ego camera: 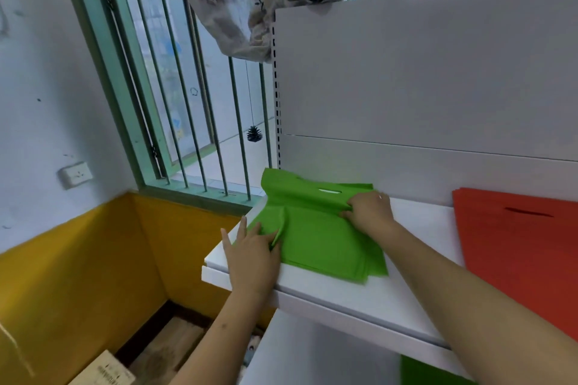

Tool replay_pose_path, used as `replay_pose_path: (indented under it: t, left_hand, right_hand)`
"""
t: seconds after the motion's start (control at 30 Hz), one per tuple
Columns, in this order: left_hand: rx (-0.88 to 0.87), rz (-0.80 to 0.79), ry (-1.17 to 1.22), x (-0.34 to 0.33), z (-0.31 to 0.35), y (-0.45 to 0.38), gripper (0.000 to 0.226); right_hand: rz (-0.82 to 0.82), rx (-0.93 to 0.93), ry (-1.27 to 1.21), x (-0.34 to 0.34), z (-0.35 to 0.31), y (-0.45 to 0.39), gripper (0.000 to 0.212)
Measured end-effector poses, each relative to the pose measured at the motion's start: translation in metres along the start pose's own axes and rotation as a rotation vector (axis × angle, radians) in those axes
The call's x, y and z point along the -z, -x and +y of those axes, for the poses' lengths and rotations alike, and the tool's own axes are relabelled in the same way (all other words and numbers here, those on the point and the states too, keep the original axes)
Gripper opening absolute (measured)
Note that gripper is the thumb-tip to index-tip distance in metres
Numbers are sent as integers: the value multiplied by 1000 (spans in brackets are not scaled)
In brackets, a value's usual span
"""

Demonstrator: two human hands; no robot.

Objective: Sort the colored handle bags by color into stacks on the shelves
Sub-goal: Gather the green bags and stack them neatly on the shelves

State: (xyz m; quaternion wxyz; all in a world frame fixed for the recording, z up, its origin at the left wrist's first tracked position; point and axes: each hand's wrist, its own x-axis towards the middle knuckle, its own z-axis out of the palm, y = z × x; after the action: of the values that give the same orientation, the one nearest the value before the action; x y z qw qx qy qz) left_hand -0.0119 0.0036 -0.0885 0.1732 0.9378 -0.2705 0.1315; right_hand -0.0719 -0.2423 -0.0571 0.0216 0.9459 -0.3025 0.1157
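The white shelf carries two sorted piles so far: the orange stack at three o'clock and the green stack before me. My right hand pinches the top green bag near its handle slot; my left hand lies flat on its crumpled nine o'clock edge (more green shows below the shelf, at five o'clock). I judge this bag needs smoothing, and how many bags remain I cannot tell.
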Motion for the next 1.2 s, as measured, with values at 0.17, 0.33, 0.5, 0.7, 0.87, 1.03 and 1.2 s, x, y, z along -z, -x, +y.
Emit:
replay_pose_path:
  t: [0.17,0.33,0.5,0.7,0.87,1.03,1.2]
  left_hand:
    - [-125,151,335,12,-6,8,34]
    - [0,292,926,43,-24,31,31]
    - [16,175,1178,59,-46,50,30]
    - [107,1,1317,43,-80,86,29]
    - [241,-393,1475,9,-96,118,22]
    - [337,-820,1569,-19,-75,147,49]
    - [108,-1046,1224,-60,-48,190,63]
  right_hand:
    - [63,32,-194,20,-7,18,33]
    - [-86,-20,-931,51,-12,37,30]
    - [-57,-297,-1933,64,-29,61,22]
    - [147,-512,-1847,53,-9,89,29]
    - [103,-551,-1603,55,-5,164,21]
    - [175,-518,-996,66,18,259,21]
    - [175,-549,-609,56,54,341,6]
